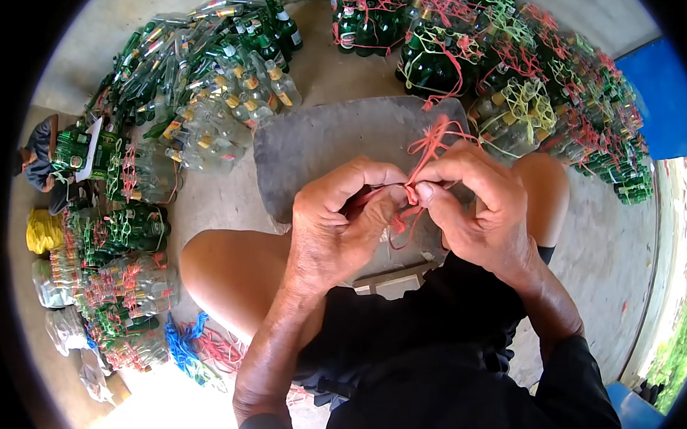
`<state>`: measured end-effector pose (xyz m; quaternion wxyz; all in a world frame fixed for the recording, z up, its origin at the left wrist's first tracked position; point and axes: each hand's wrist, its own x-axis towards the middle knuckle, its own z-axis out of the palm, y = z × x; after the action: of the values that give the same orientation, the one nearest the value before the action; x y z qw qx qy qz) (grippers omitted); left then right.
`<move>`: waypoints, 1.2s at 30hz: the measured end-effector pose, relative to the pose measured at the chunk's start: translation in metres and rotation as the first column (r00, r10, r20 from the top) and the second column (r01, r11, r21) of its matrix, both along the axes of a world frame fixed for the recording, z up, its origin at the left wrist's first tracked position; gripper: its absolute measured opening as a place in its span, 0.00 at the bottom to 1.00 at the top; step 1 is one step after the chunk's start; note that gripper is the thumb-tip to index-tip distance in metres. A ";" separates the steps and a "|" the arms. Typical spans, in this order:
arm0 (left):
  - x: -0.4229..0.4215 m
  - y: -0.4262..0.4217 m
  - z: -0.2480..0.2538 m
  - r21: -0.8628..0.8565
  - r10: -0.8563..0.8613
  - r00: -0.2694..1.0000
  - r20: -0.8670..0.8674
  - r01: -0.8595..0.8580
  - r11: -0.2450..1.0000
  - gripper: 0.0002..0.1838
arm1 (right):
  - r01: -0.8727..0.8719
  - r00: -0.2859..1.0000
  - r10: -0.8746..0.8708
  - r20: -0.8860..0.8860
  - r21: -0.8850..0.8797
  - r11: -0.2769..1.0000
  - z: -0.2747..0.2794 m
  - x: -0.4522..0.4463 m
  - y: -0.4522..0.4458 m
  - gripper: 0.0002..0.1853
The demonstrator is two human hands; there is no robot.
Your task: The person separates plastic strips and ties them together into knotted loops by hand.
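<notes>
My left hand (pixel 347 214) and my right hand (pixel 472 202) meet above my lap, both closed in a pinch. Between them is a tangle of red plastic string (pixel 432 142), bunched into a knot where the fingertips come together. Loose ends stick up past my right fingers, and a thin loop hangs below the knot. Thumb and forefinger of each hand press on the string. Part of it lies hidden behind my left fingers. Beneath the hands is a dark grey slab or mat (pixel 326 139) on the floor.
Loose green and clear bottles (pixel 203 83) are heaped at the upper left. Bottle bundles tied with red and yellow string (pixel 521 95) crowd the upper right; more bundles (pixel 130 286) line the left. Blue string (pixel 185 341) lies on the floor. Another person (pixel 40 161) is at far left.
</notes>
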<state>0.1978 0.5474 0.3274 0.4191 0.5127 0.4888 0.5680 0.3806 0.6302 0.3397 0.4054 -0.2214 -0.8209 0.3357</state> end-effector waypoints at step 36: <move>-0.041 0.051 -0.013 -0.159 0.010 0.999 -0.045 -0.017 0.987 0.06 | -0.151 0.988 0.139 -0.068 -0.617 0.772 -0.023 -0.042 0.063 0.04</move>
<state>0.1568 0.5986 0.3147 0.4440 0.4864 0.5454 0.5184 0.3389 0.6930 0.3169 0.2903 -0.2753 -0.6757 0.6191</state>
